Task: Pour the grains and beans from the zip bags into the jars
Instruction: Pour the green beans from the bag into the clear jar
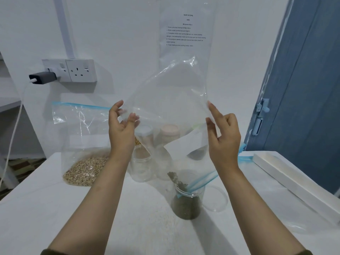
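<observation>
I hold a clear zip bag (pixel 171 100) upside down above the table. Its blue zip mouth dips into an open jar (pixel 185 205) that is partly filled with dark green grains. A few grains still cling inside the bag near the jar's rim. My left hand (pixel 123 126) pinches the bag's left edge between thumb and fingers. My right hand (pixel 222 137) grips the right edge, index finger pointing up along it. A second zip bag (pixel 82 144) with beige beans stands at the left.
The jar's clear lid (pixel 216 199) lies right of it. Behind the held bag stand jars with a white lid (pixel 145 130) and a pink lid (pixel 170 128). A long white box (pixel 294 184) lies at the right. A wall socket (pixel 81 70) holds a charger (pixel 42 78).
</observation>
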Motion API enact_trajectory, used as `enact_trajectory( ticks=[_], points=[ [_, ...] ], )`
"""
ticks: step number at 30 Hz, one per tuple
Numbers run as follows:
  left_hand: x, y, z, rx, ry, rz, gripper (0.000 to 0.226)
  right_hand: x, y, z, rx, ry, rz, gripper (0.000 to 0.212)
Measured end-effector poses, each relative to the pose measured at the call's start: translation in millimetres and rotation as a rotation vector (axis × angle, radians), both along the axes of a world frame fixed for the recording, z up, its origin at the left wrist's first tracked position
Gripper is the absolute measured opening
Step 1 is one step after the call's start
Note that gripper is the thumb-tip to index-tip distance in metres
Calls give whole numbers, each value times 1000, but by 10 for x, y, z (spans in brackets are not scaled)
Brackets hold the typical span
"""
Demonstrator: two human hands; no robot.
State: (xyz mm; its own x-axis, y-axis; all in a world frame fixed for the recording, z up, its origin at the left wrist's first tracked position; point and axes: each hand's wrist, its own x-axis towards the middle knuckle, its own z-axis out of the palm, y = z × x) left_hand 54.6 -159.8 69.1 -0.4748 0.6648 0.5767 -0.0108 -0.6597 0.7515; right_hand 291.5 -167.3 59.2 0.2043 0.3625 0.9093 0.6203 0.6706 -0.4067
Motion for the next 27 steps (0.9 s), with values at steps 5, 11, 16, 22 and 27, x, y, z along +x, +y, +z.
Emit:
enact_trajectory(
  ticks=[5, 11, 16, 22, 27],
  points=[
    [35, 36, -7, 13, -3, -9, 35, 39, 1, -32, -18, 32, 16, 45],
    [52, 55, 32, 26, 42, 15, 30, 65, -7, -11, -12, 53, 13, 43],
    [103, 12, 24, 10, 28, 16, 42, 79, -6, -6, -18, 75, 42, 42],
    [406, -70, -204, -206, -21, -110, 74, 94, -41, -55, -34, 181, 43, 40],
    [619, -94, -248, -135, 93, -136, 73, 198, -80, -152, -68, 242, 39, 39]
  ],
)
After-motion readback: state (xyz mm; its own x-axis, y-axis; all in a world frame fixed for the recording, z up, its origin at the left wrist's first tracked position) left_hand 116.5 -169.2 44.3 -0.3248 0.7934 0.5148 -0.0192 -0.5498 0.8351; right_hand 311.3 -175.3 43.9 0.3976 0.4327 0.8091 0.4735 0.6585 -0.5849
